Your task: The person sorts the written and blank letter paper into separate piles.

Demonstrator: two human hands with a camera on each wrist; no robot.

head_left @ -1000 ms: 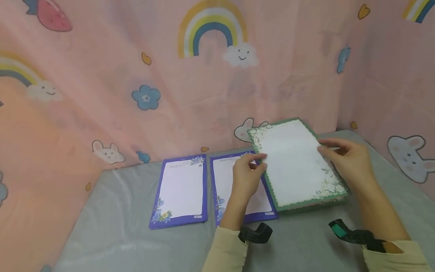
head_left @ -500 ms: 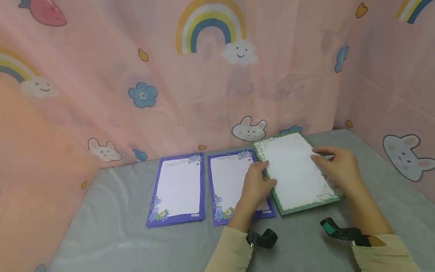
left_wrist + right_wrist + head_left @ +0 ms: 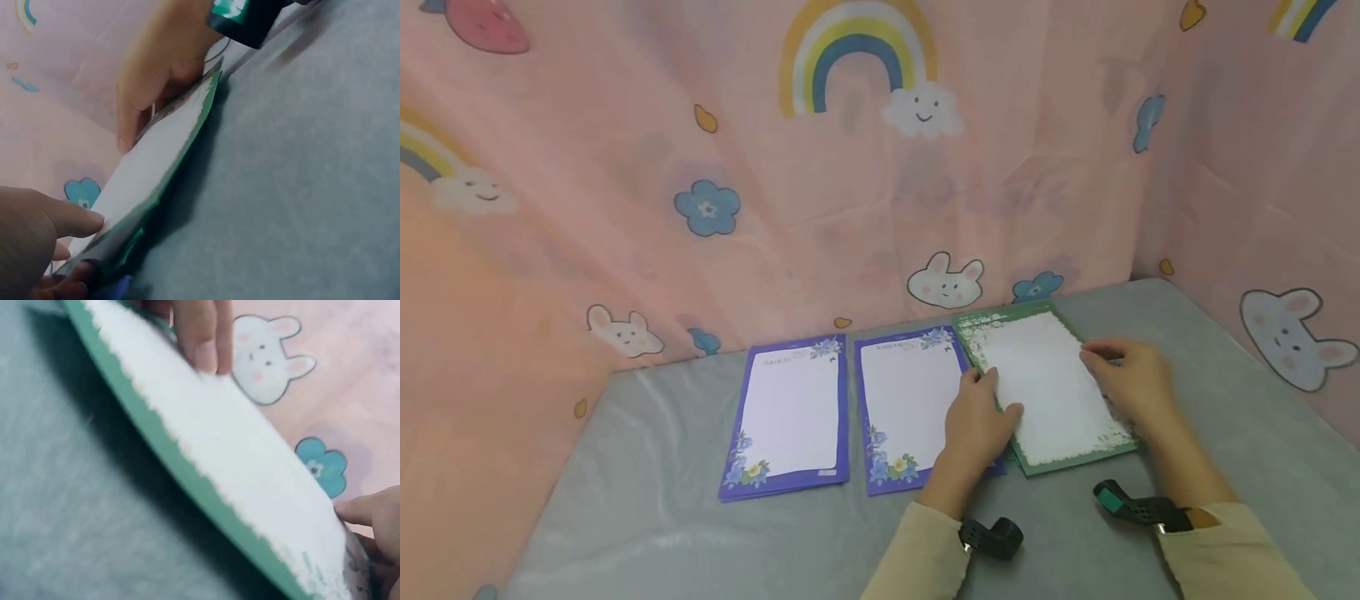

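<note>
In the head view, a stack of green-bordered, flower-printed paper sheets [image 3: 1045,392] stands at the right of the row, its near edge tilted off the table. My left hand [image 3: 976,425] grips its left edge, thumb on top and fingers beneath, as the left wrist view shows. Along the opposite edge, my right hand [image 3: 1133,382] pinches the paper between thumb and fingers. The upper sheet sits slightly off from those below at the top left corner. To the left lie two purple-bordered stacks of paper, a middle one [image 3: 902,392] partly behind my left hand and a far left one [image 3: 792,408].
A grey cloth covers the table [image 3: 647,517]. Behind it hangs a pink curtain [image 3: 820,267] printed with rainbows, rabbits and flowers. Black wrist cameras sit on both wrists, the left one [image 3: 992,537] and the right one [image 3: 1138,504], low over the cloth.
Both hands have lowered the green-bordered sheet from a raised, tilted position down beside the middle purple stack. It now lines up more closely with the green sheets under it.
</note>
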